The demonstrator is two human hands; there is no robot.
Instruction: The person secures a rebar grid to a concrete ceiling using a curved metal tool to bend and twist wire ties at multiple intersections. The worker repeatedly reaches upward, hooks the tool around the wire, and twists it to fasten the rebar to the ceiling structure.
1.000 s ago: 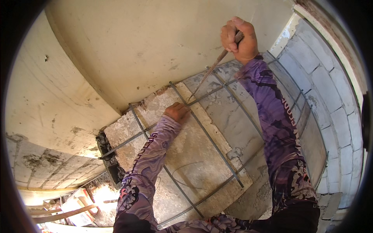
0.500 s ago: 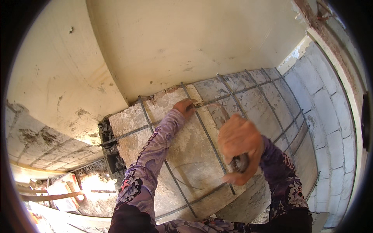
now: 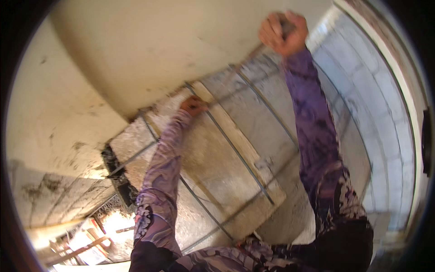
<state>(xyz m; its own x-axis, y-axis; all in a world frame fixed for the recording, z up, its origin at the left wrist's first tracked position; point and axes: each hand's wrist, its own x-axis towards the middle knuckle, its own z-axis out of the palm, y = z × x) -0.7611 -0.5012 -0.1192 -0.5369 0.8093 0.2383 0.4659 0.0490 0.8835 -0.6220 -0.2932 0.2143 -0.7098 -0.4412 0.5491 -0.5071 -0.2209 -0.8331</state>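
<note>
A smooth cream wall (image 3: pixel 158 45) bounds the far side of the work, and a curved-looking wall of pale grey blocks (image 3: pixel 380 113) closes off the right. On the left, the pale, stained flat panel (image 3: pixel 213 167) ends at a rough dark hollow edge (image 3: pixel 120 179). Over this panel and the grey, rough surface (image 3: pixel 267 127) to its right lies a grid of dark ribbed steel bars (image 3: pixel 240 154), some bar ends jutting past the panel's far edge. Open room lies between the two forearms, above the middle of the grid, and another gap separates the right sleeve from the block wall. The hands are well apart. The left hand (image 3: pixel 194 105) is curled beside a bar crossing near the far edge; whether it pinches anything I cannot tell. The right hand (image 3: pixel 284 34) is clenched around the handle of a slim brown rod-like tool (image 3: pixel 253 54), whose blurred shaft slants near and left toward that crossing; its tip is unclear. Half a second ago the right fist was low and near, over the grid; now it is far and right, while the left hand stays by the same crossing.
</note>
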